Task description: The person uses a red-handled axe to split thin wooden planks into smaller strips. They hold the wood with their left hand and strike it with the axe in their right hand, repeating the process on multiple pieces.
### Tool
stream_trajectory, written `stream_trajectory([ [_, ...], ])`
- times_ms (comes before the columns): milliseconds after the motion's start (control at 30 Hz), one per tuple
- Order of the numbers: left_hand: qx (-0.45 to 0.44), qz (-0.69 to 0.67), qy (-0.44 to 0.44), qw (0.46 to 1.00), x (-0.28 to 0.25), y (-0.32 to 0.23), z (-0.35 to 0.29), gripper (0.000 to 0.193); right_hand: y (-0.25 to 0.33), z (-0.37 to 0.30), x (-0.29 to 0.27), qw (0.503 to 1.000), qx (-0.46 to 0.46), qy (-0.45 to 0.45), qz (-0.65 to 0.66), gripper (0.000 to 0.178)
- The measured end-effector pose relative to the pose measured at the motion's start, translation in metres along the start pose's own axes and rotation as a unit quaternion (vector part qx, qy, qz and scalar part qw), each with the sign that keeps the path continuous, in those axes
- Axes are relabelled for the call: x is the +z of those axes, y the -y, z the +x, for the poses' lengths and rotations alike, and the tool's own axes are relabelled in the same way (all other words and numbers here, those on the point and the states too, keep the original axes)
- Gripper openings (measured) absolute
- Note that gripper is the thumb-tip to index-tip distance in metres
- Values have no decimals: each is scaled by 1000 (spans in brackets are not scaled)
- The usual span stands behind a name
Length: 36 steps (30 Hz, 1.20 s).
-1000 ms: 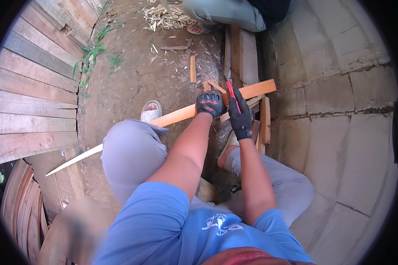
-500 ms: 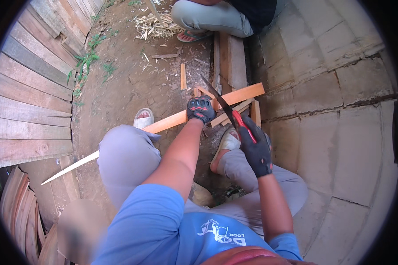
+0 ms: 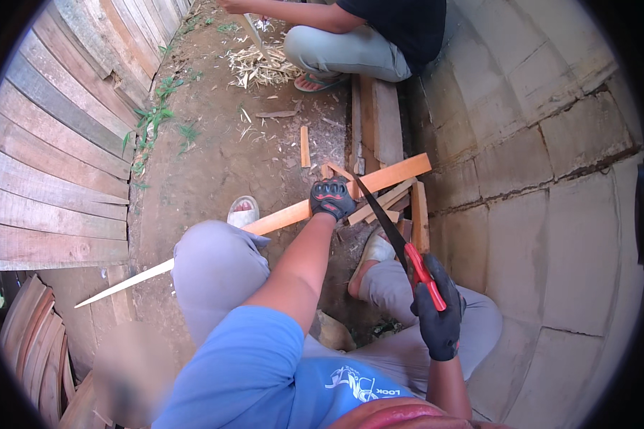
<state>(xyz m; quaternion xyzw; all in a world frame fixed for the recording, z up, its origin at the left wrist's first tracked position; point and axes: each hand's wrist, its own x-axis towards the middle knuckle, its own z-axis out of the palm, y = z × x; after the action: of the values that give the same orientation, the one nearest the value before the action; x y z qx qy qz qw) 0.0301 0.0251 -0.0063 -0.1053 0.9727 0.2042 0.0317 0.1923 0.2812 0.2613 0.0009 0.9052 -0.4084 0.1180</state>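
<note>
My left hand (image 3: 331, 198), in a black glove, is closed around a long wooden plank (image 3: 396, 174) and presses it down. The plank slants from upper right to lower left, passes by my left knee and ends in a pale, pointed tip. In my right hand (image 3: 437, 307), also gloved in black, is the red handle of a handsaw (image 3: 388, 227). Its dark blade runs up and left, and the far end rests at the plank's edge just right of my left hand. Short wood pieces (image 3: 381, 203) lie beneath the plank.
Ahead, another person in grey trousers (image 3: 336, 48) squats beside a pile of shavings (image 3: 260, 66), holding a pale stick. A plank wall (image 3: 57, 168) stands left, a block wall (image 3: 504, 214) right. A small offcut (image 3: 305, 146) lies on the dirt. Curved boards (image 3: 32, 343) lean at lower left.
My right hand has drawn the saw back toward me, so its tip now sits at the plank. The left hand keeps its hold. The view has shifted slightly.
</note>
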Motion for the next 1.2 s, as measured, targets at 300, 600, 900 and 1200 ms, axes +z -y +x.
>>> stream_trajectory([
  [300, -17, -5, 14, 1000, -8, -1, 5, 38, 18, 35, 14, 998, -7, -68, -9, 42],
  [600, -16, -15, 11, 1000, -3, 6, 6, 37, -10, 95, 66, 990, -115, -55, -53, 40],
  [900, -28, -29, 37, 999, -7, 6, 3, 40, -21, 136, 87, 984, -153, -50, -73, 41],
  [1200, -31, -22, 14, 999, -2, 0, 9, 38, -13, 137, 89, 993, -113, -42, 22, 35],
])
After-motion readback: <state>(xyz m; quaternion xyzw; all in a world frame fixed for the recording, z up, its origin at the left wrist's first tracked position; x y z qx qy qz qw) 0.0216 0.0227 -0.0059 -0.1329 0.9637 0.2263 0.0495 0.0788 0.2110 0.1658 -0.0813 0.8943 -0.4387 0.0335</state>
